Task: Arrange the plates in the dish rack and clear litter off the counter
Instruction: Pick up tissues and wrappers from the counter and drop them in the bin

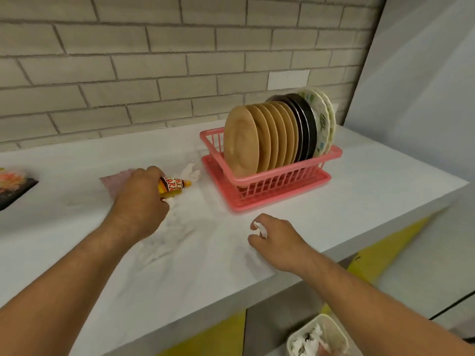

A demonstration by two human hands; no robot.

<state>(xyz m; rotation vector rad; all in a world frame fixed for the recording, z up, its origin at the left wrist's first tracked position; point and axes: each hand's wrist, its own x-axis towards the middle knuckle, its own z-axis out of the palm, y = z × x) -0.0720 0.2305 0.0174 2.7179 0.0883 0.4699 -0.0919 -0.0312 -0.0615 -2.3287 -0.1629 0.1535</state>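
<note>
A pink dish rack (280, 176) stands on the white counter (372, 191), filled with several tan plates (241, 145), dark plates (305, 129) and floral white plates (323, 119), all upright. My left hand (141, 201) grips an orange and yellow snack wrapper (173, 187) left of the rack. A pale pink plastic scrap (115, 179) lies partly under that hand. A crumpled white tissue (190, 172) lies on the counter beside the wrapper. My right hand (277, 240) holds a small crumpled white paper (261, 228) near the counter's front edge.
A white bin (331, 327) holding crumpled litter sits on the floor below the counter's right end. A dark printed packet (12, 186) lies at the far left of the counter. A brick-patterned wall runs behind; the counter ends at the right.
</note>
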